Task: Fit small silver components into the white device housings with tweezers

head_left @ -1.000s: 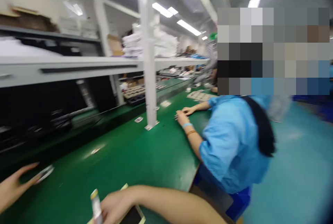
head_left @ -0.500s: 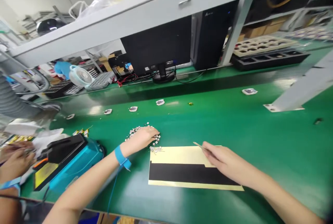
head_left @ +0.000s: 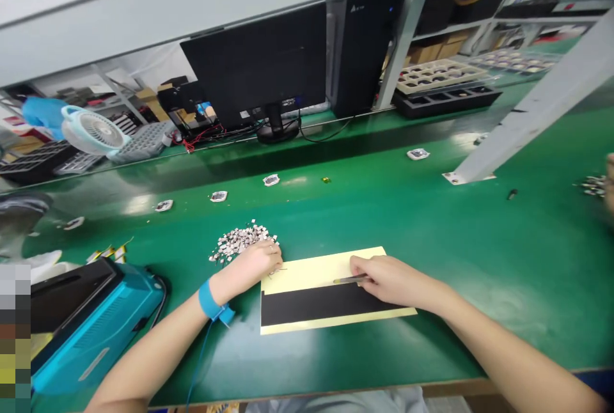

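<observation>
1. Green worktop (head_left: 311, 221), smooth and glossy, with a flat black monitor (head_left: 263, 71) standing beyond its back
2. Near the middle of the worktop's front edge lies the sheet (head_left: 316, 301), a flat, pale-yellow oblong crossed lengthwise by a broad black band; part of its right end is hidden under the right hand (head_left: 391, 279)
3. Just past the sheet's back left corner sits the pile (head_left: 242, 240), a loose, low heap of tiny light and dark bits, many squarish, too small to tell singly
4. At that same corner the left hand (head_left: 256, 261) bends its fingers downward beside the pile; I cannot tell whether they hold anything, though a wire-thin end shows next to them
5. Over the sheet's right half, the right hand pinches a thin tool (head_left: 346, 280) in a narrow grip, its tip towards the left where yellow meets black; whether the tip touches the sheet I cannot tell
6. Half a second earlier the left hand covered much of the pile, which now shows more fully; the tool was then up by the sheet's back edge
7. With the view turned, a second pile (head_left: 593, 185) has appeared towards the worktop's right edge
8. Blue band-like strap (head_left: 208, 301) on the left wrist, with a thin cord; turquoise hard-shelled machine (head_left: 110, 330) at the worktop's front left corner; pale, straight-sided post (head_left: 537, 106) on a flat foot plate towards the back right
</observation>
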`<action>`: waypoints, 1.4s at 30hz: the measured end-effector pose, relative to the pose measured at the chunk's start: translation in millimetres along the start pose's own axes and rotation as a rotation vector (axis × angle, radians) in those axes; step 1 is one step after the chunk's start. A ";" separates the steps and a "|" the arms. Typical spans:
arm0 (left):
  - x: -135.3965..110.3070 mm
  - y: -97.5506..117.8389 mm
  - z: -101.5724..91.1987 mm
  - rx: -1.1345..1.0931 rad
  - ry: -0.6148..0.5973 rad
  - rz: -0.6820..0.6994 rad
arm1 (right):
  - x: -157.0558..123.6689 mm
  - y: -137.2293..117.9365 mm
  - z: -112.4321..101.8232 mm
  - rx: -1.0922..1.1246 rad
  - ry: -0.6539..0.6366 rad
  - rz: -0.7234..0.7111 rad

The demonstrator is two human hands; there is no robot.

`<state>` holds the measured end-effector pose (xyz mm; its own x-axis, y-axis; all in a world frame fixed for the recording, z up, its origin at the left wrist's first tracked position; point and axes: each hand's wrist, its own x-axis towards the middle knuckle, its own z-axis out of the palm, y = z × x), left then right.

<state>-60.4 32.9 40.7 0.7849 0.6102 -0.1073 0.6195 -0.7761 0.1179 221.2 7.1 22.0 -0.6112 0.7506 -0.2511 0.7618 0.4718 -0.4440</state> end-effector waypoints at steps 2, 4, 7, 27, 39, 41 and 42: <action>0.9 -2.1 2.3 -0.008 0.003 -0.023 | 1.4 -1.4 0.4 0.004 0.003 0.001; 0.5 -4.0 2.9 -0.006 0.016 -0.040 | 2.1 -3.2 1.1 -0.001 0.006 0.005; -12.1 -3.5 -7.2 0.035 0.092 -0.047 | 1.8 -5.3 2.4 -0.018 0.010 0.012; -34.5 9.5 4.7 -0.003 0.053 -0.088 | 5.5 -10.1 13.3 -0.158 0.079 -0.030; -18.0 20.5 7.5 -0.271 0.292 0.039 | 3.8 -3.1 3.8 -0.052 0.033 0.012; -5.3 35.0 6.4 -0.532 0.362 -0.048 | 2.8 -4.0 3.0 -0.035 0.027 0.019; 3.9 42.1 6.4 -0.654 0.374 -0.107 | 2.4 -4.9 2.6 -0.032 0.023 0.017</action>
<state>-31.4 1.5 39.0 0.5998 0.7803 0.1770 0.4814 -0.5286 0.6991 215.5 5.3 21.3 -0.5930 0.7691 -0.2384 0.7789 0.4729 -0.4120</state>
